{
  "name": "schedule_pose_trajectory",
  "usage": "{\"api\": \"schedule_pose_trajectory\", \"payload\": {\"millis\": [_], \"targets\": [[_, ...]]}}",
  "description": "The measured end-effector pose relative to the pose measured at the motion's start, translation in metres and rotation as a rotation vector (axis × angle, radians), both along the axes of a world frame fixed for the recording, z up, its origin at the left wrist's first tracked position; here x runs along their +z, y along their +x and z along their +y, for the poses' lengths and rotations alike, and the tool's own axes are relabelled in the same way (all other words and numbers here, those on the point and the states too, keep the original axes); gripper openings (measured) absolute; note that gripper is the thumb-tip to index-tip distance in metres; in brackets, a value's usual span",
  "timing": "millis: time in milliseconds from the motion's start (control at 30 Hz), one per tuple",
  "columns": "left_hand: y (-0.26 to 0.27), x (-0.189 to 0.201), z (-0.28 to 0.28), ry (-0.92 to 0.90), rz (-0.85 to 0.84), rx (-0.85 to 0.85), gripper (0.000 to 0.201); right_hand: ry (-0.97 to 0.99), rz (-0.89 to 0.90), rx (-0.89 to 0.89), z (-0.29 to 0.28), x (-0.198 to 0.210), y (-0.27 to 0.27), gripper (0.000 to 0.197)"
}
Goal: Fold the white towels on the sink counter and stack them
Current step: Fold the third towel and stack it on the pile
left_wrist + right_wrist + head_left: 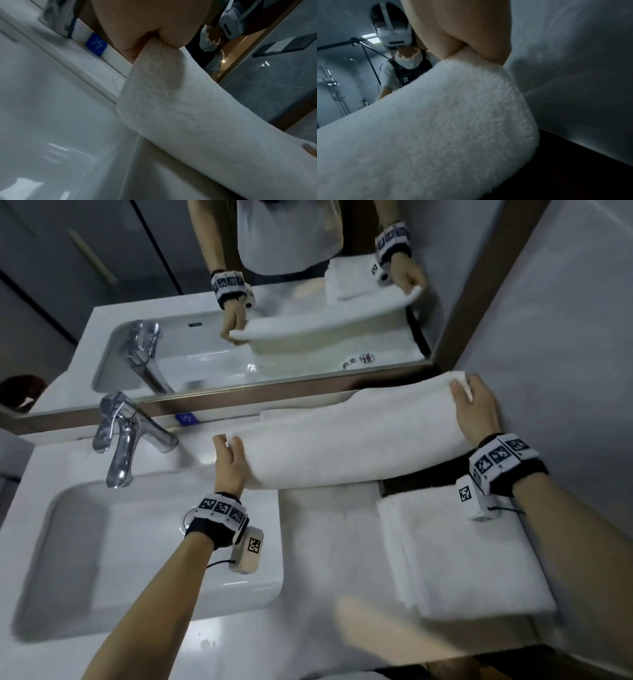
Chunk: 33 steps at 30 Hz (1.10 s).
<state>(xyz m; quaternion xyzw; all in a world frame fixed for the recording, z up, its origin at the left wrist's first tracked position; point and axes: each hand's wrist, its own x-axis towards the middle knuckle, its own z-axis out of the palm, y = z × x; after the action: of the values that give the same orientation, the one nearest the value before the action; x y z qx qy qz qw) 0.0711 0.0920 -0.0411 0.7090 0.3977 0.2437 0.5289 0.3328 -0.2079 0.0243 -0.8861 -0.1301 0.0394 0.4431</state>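
A long white towel point(346, 440) hangs folded over, stretched between my two hands above the back of the counter. My left hand point(228, 453) pinches its left end beside the faucet. My right hand point(471, 405) pinches its right end near the wall. The left wrist view shows the towel point(180, 115) clamped between thumb and fingers. In the right wrist view the towel point(445, 128) is gripped the same way. A folded white towel point(459, 556) lies flat on the counter at the right, below my right wrist.
The white sink basin point(102, 549) lies at the left, with a chrome faucet point(120, 436) behind it. A mirror point(239, 302) runs along the back. A grey wall point(565, 354) closes in the right side. The white counter point(325, 559) shows between basin and folded towel.
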Motion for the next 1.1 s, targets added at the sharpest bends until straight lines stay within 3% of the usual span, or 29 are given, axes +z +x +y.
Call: {"api": "schedule_pose_trajectory", "payload": {"millis": [167,367,567,667,767,900,967,1100], "targets": [[0.045,0.004,0.027,0.059,0.066,0.023,0.013,-0.085,-0.014,-0.045,0.032,-0.008,0.039,0.031],[0.083,-0.013,0.049,0.029,0.257,-0.066,0.016,-0.318,0.142,-0.131,0.044,-0.029,0.066,0.043],[0.107,-0.017,0.047,0.0,0.448,-0.008,0.045,-0.434,0.295,-0.006,0.046,-0.039,0.072,0.068],[0.11,-0.015,0.044,-0.117,0.468,-0.024,0.059,-0.454,0.412,0.051,0.047,-0.038,0.075,0.081],[0.104,-0.01,0.049,-0.224,0.542,-0.11,0.048,-0.272,0.582,0.036,0.043,-0.032,0.077,0.064],[0.081,0.011,0.058,-0.377,0.348,-0.213,0.029,-0.034,0.747,0.1,0.029,-0.009,0.071,0.038],[0.066,0.029,0.059,-0.362,0.27,-0.247,0.022,0.042,0.759,0.18,0.024,0.006,0.068,0.036],[0.045,0.073,0.069,-0.165,0.176,-0.232,0.036,0.168,0.654,0.262,0.017,0.045,0.061,0.018]]}}
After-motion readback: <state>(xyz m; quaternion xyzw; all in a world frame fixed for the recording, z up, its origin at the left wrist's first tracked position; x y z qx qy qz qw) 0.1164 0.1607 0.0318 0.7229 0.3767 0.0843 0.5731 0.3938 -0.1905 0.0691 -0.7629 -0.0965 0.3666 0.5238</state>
